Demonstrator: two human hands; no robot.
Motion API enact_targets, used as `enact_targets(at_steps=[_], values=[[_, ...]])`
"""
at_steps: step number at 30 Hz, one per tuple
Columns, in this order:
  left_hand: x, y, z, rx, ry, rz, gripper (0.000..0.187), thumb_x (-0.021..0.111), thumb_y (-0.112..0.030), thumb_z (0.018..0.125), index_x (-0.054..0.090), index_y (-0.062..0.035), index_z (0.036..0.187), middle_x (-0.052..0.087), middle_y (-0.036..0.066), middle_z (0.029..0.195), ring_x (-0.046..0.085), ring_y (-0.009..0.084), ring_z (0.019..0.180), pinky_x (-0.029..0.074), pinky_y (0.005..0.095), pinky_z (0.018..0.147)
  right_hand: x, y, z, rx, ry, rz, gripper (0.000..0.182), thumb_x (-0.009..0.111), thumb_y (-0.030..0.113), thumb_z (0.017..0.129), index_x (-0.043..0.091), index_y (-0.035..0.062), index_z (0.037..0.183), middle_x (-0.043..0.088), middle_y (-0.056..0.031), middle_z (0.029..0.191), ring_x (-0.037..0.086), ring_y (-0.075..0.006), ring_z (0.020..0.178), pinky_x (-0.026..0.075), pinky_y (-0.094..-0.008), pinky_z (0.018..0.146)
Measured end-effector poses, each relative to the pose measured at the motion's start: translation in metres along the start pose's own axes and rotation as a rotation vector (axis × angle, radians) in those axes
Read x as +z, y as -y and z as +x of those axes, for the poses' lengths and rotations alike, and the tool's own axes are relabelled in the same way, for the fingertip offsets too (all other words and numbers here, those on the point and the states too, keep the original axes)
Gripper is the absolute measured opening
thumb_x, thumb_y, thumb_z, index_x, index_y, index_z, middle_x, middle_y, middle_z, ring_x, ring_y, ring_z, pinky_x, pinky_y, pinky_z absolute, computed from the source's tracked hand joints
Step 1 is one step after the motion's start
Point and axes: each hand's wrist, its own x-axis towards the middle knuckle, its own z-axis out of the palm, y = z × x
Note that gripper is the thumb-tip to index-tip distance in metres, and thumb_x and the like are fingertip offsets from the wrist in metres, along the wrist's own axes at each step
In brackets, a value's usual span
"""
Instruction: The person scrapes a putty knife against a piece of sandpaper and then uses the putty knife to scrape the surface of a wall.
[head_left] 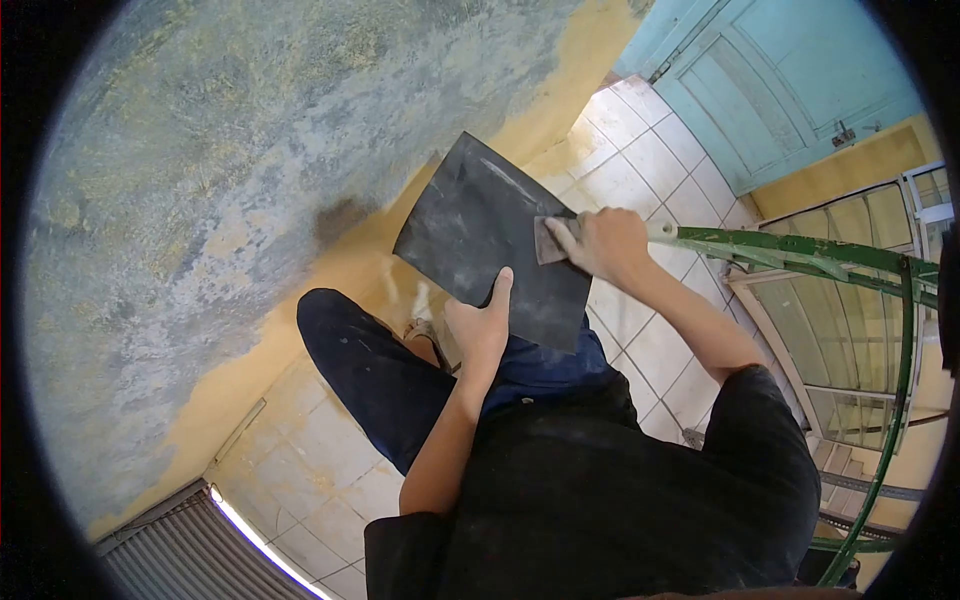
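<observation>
A dark, flexible-looking rectangular sheet [490, 235] with pale dusty smudges is held out in front of my body. My left hand [482, 325] grips its lower edge, thumb lying on top and the other fingers hidden underneath. Over the right part of the sheet, my right hand [605, 243] is closed round a scraper, its flat metal blade [548, 240] resting against or just above the sheet's surface. The handle's pale end sticks out past my fist.
A patchy grey-blue and yellow wall [240, 150] rises at the left. Green metal frame bars [800, 245] stand close on the right, before glazed panels [835, 310]. A blue door [780, 85] is at the upper right. Tiled floor [640, 170] lies below, with a corrugated shutter [185, 550] lower left.
</observation>
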Motion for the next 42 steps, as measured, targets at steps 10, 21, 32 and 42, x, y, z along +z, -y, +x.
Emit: enact_targets(at_steps=[10, 21, 32, 42], values=[[-0.003, 0.003, 0.002, -0.112, 0.062, -0.046, 0.045, 0.084, -0.020, 0.083, 0.066, 0.0091, 0.113, 0.070, 0.017, 0.114, 0.066, 0.0268, 0.103, 0.050, 0.0372, 0.092, 0.005, 0.000, -0.002, -0.040, -0.032, -0.008, 0.070, 0.049, 0.062, 0.095, 0.073, 0.0027, 0.066, 0.062, -0.0188, 0.053, 0.064, -0.0343, 0.046, 0.049, -0.0430, 0.046], [-0.003, 0.012, 0.004, 0.063, -0.012, 0.244, 0.045, 0.079, -0.035, 0.085, 0.073, 0.0060, 0.103, 0.076, 0.019, 0.101, 0.071, 0.0369, 0.096, 0.053, 0.0435, 0.086, 0.001, 0.004, -0.018, -0.096, -0.029, 0.046, 0.069, 0.053, 0.062, 0.094, 0.070, 0.0027, 0.063, 0.058, -0.0196, 0.049, 0.060, -0.0347, 0.042, 0.047, -0.0436, 0.043], [-0.003, 0.005, 0.002, 0.017, 0.032, 0.100, 0.042, 0.078, -0.028, 0.087, 0.071, 0.0084, 0.106, 0.075, 0.019, 0.103, 0.071, 0.0329, 0.097, 0.052, 0.0395, 0.087, -0.008, 0.017, -0.036, -0.084, 0.038, 0.018, 0.070, 0.049, 0.061, 0.095, 0.072, 0.0024, 0.064, 0.063, -0.0181, 0.053, 0.064, -0.0331, 0.046, 0.050, -0.0423, 0.045], [-0.004, 0.003, 0.002, -0.036, 0.058, 0.060, 0.043, 0.082, -0.018, 0.085, 0.066, 0.0102, 0.112, 0.071, 0.017, 0.112, 0.067, 0.0263, 0.099, 0.051, 0.0366, 0.089, -0.010, 0.018, -0.041, -0.138, 0.068, 0.080, 0.072, 0.049, 0.063, 0.095, 0.072, 0.0022, 0.063, 0.064, -0.0205, 0.056, 0.066, -0.0344, 0.051, 0.052, -0.0438, 0.048]])
